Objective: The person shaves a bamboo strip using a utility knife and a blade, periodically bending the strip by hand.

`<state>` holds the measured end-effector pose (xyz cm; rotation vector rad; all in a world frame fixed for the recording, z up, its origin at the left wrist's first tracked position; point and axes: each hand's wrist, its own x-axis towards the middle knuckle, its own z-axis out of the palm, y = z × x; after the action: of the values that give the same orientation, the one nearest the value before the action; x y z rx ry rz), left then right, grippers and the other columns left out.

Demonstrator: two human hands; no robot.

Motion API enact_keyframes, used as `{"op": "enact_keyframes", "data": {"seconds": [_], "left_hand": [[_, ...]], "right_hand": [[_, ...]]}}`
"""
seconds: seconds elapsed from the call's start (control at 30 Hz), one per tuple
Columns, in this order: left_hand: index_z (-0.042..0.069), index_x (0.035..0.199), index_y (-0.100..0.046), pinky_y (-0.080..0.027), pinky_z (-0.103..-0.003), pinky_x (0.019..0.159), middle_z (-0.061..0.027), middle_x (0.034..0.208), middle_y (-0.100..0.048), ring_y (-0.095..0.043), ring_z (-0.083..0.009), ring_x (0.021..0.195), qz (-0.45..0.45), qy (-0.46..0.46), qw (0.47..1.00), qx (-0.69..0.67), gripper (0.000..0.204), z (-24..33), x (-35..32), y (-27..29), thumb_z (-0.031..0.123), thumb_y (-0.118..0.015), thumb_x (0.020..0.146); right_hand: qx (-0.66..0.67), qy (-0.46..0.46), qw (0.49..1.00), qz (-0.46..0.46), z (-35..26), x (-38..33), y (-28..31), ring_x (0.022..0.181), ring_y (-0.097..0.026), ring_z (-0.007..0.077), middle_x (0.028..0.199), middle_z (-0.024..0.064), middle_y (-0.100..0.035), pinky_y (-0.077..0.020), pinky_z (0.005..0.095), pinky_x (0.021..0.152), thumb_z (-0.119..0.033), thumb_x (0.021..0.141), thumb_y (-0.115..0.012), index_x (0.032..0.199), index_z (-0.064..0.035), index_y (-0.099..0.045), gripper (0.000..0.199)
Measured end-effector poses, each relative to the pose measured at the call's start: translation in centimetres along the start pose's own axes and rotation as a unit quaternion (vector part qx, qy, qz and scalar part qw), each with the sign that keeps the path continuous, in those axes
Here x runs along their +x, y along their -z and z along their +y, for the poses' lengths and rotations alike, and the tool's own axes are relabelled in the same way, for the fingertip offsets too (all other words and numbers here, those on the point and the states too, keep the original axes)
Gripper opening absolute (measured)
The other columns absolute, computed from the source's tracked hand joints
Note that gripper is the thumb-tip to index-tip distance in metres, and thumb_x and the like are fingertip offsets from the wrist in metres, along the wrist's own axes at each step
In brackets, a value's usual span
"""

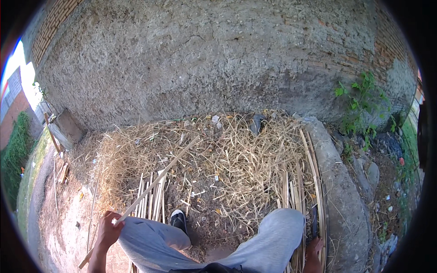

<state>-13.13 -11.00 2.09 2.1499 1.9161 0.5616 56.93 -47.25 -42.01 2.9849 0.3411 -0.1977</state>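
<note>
My left hand [109, 230] is closed around a long, pale bamboo strip [159, 177]. The strip slants from beside my left forearm up over my left knee, its far end above the litter. Low on the right, beside my right knee, my right hand [315, 246] is closed on a knife whose narrow dark blade [314, 220] points away from me. Its handle is mostly hidden in the hand. Long split strips [298, 195] lie under and around that hand. Another bundle of pale strips [148, 195] lies on the ground beyond my left knee.
Tangled shavings [246, 159] cover the ground ahead, up to a rough plastered wall [218, 68]. A concrete ledge [334, 177] runs along the right, with a leafy plant [362, 104] beyond it. A block [67, 127] stands at the far left. My shoe [179, 220] rests between the piles.
</note>
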Motion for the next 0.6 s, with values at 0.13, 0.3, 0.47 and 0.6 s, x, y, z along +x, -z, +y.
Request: {"op": "enact_keyframes", "data": {"seconds": [0.13, 0.3, 0.47, 0.6], "left_hand": [[0.003, 0.095, -0.069, -0.052, -0.039, 0.077, -0.0136, 0.096, -0.063, -0.064, -0.0308, 0.088, -0.032, 0.031, 0.999, -0.004, 0.024, 0.6, 0.1, 0.8, 0.005, -0.078, 0.072], [0.004, 0.096, -0.070, -0.052, -0.039, 0.074, -0.0135, 0.095, -0.064, -0.064, -0.0306, 0.088, -0.079, 0.002, 0.997, 0.013, 0.026, 4.1, 2.1, 1.8, 0.005, -0.079, 0.071], [0.006, 0.093, -0.071, -0.051, -0.040, 0.065, -0.0115, 0.086, -0.064, -0.065, -0.0305, 0.075, -0.017, -0.130, 0.983, 0.125, 0.018, 4.3, 2.3, 4.2, 0.006, -0.074, 0.076], [0.008, 0.088, -0.071, -0.050, -0.042, 0.062, -0.0077, 0.080, -0.066, -0.065, -0.0298, 0.066, 0.010, -0.241, 0.951, 0.192, 0.010, 8.5, 5.1, 3.5, 0.005, -0.066, 0.079]], "right_hand": [[0.014, -0.026, 0.996, -0.080, -1.5, 1.1, 0.4, 0.114, -0.057, 0.0276, 0.120, 0.0101, -0.059, -0.0516, 0.0407, 0.086, -0.016, 0.091, -0.058, 0.104, -0.0065, -0.070, 0.020], [-0.062, -0.013, 0.997, -0.038, 3.5, 1.0, -1.1, 0.128, -0.047, 0.0346, 0.123, 0.0106, -0.061, -0.0421, 0.0501, 0.100, -0.041, 0.080, -0.071, 0.114, -0.0055, -0.066, 0.049], [0.157, 0.031, 0.986, -0.045, 1.9, -2.4, 5.4, 0.086, -0.066, 0.0474, 0.097, 0.0345, -0.064, -0.0518, 0.0517, 0.085, -0.015, 0.078, -0.065, 0.107, 0.0070, -0.063, 0.037], [0.279, 0.001, 0.960, -0.011, 10.0, -4.0, 7.1, 0.075, -0.066, 0.0328, 0.092, 0.0193, -0.066, -0.0558, 0.0418, 0.066, -0.010, 0.083, -0.062, 0.090, 0.0049, -0.062, 0.017]]}}
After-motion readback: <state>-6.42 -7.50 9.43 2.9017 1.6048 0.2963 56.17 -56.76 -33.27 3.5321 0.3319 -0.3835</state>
